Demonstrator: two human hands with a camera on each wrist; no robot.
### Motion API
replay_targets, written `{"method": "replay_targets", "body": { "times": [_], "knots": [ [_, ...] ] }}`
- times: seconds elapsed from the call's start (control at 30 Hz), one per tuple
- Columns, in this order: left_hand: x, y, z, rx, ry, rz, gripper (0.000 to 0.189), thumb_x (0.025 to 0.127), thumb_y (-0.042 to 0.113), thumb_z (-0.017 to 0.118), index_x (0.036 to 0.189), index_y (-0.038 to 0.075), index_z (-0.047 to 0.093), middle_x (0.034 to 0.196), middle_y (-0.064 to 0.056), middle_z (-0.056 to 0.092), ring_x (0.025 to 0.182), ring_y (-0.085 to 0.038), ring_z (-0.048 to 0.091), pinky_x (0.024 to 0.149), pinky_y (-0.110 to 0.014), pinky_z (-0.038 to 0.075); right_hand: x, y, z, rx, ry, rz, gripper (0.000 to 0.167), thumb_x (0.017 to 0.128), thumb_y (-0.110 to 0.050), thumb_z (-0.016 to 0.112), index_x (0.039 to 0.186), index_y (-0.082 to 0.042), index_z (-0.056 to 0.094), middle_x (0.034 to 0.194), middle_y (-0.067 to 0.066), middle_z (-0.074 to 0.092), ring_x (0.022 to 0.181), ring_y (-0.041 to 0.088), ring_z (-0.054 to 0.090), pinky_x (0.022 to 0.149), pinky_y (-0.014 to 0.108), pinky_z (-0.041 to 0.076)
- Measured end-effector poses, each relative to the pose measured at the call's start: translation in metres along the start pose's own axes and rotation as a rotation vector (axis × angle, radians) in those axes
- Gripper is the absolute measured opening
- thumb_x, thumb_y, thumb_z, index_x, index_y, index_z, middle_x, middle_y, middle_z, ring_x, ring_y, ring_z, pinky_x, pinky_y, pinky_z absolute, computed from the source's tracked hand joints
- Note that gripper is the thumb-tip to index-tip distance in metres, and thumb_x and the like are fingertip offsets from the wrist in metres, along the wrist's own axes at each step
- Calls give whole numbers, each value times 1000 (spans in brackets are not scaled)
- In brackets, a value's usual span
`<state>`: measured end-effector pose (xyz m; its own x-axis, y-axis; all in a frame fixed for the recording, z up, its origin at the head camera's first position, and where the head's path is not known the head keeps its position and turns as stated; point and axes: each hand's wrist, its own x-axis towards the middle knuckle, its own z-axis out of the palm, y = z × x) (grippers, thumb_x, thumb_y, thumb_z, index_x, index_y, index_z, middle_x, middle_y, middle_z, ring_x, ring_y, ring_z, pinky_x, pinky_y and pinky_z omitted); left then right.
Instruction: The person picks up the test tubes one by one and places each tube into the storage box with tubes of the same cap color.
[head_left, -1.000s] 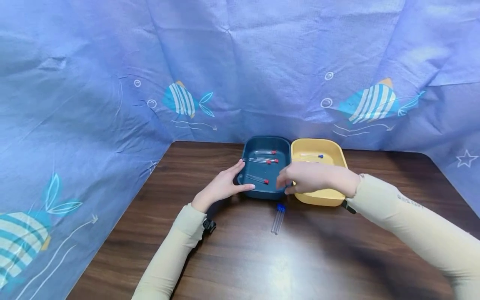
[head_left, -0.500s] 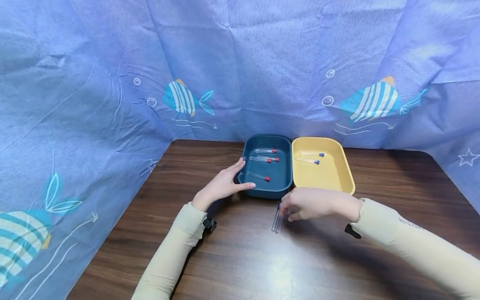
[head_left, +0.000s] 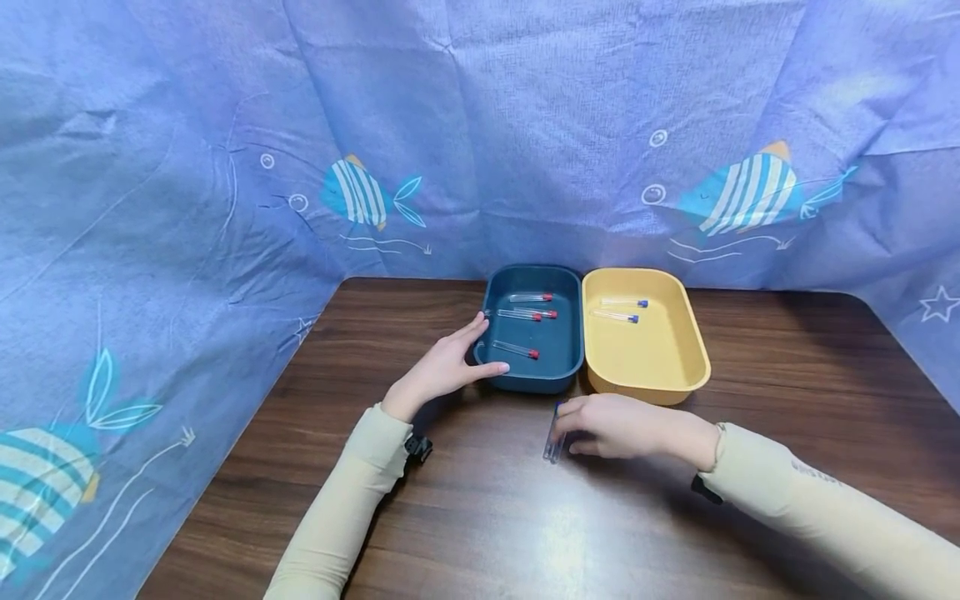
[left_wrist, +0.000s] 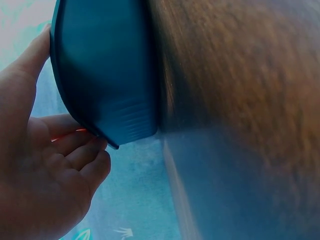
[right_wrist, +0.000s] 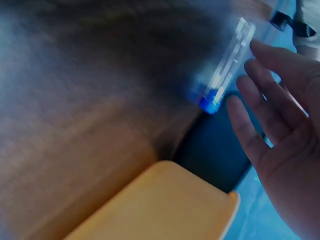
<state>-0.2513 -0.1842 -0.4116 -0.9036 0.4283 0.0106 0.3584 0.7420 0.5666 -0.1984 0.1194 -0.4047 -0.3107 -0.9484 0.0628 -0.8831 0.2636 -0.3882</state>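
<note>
In the head view, my left hand (head_left: 442, 371) spreads at the near-left corner of a dark blue tray (head_left: 534, 385), thumb and fingertips touching its rim; several red-capped test tubes (head_left: 517, 348) lie inside. The left wrist view shows the fingers loosely bent at that tray's rim (left_wrist: 75, 112). My right hand (head_left: 618, 425) hovers low over the table beside two blue-capped test tubes (head_left: 553, 446), which it partly covers. In the right wrist view its fingers are loosely bent near the blurred blue-capped tubes (right_wrist: 227, 65), with nothing visibly gripped.
A yellow tray (head_left: 648, 358) stands against the dark blue tray's right side, with two blue-capped test tubes (head_left: 617, 316) in it. Both are near the back edge of the brown wooden table (head_left: 465, 517). A blue fish-patterned cloth (head_left: 555, 125) hangs behind and at the left.
My right hand has moved from above the trays' near edges toward me, down to the blue-capped tubes on the table. The left hand stays at the dark blue tray.
</note>
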Motion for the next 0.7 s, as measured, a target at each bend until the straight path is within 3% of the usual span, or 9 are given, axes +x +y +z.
{"method": "replay_targets", "body": {
  "times": [0.2, 0.37, 0.7],
  "knots": [
    [0, 0, 0, 5, -4, -10, 103, 85, 75, 60, 161, 13, 26, 168, 4, 14, 151, -23, 24, 118, -48, 29, -1, -1, 9, -115, 48, -59, 23, 90, -7, 76, 109, -19, 73, 107, -12, 65, 102, 5, 60, 86, 24, 54],
    [0, 1, -1, -4, 6, -1, 101, 87, 71, 62, 161, 12, 27, 168, 1, 16, 151, -24, 24, 118, -49, 29, -2, -2, 12, -190, 61, -60, 19, 89, -10, 78, 104, -20, 74, 102, -13, 64, 99, 4, 59, 81, 21, 53],
    [-2, 3, 2, -20, -5, -7, 103, 86, 73, 61, 161, 11, 26, 168, 1, 15, 151, -23, 23, 117, -49, 30, -9, -5, 15, -209, 55, -52, 14, 89, -11, 77, 100, -19, 74, 101, -12, 64, 99, 6, 59, 81, 20, 53]
  ]
}}
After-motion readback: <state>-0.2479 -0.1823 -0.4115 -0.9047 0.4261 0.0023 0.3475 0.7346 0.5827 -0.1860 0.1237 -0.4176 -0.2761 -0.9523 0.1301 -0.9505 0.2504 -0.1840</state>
